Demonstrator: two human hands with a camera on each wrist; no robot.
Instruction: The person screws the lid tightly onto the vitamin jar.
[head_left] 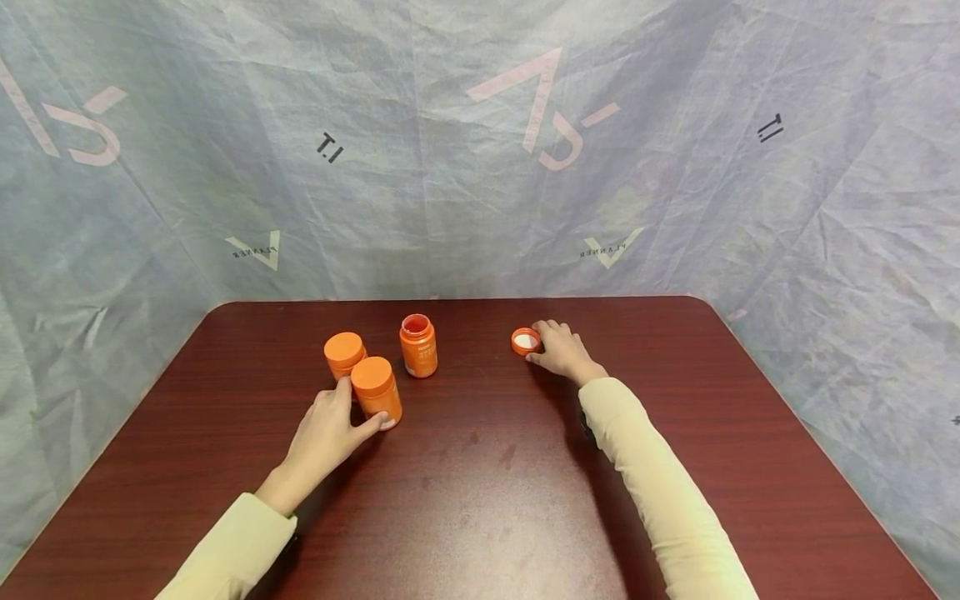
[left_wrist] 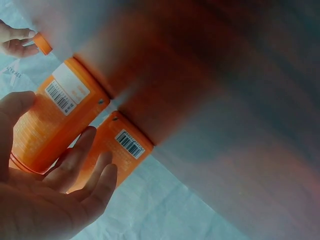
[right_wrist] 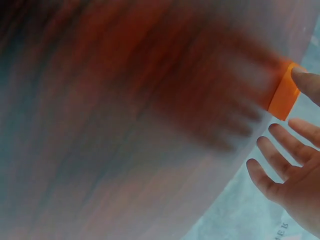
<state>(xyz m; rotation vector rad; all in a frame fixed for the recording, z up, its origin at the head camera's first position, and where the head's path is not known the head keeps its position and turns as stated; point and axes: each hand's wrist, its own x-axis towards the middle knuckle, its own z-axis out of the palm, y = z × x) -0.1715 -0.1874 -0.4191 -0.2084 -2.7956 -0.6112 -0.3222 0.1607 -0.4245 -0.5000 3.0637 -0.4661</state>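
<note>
Beside the left hand (head_left: 330, 429) stands a closed orange bottle (head_left: 377, 396); the thumb and fingers curl round its sides and grip it. Touching or nearly touching it is a second closed orange bottle (head_left: 344, 350), just behind and to the left. In the left wrist view, the held bottle (left_wrist: 75, 95) shows a white label with a barcode. An uncapped orange bottle (head_left: 418, 350) stands upright farther back. The right hand (head_left: 562, 350) is at the right edge of an orange lid (head_left: 525, 341), which lies with its white inside up. Its thumb touches the lid; the other fingers spread loosely.
The dark red-brown table (head_left: 480, 467) has rounded far corners. Behind it and along both sides hangs a grey-blue printed cloth (head_left: 427, 208). The open bottle stands between the closed bottles and the lid.
</note>
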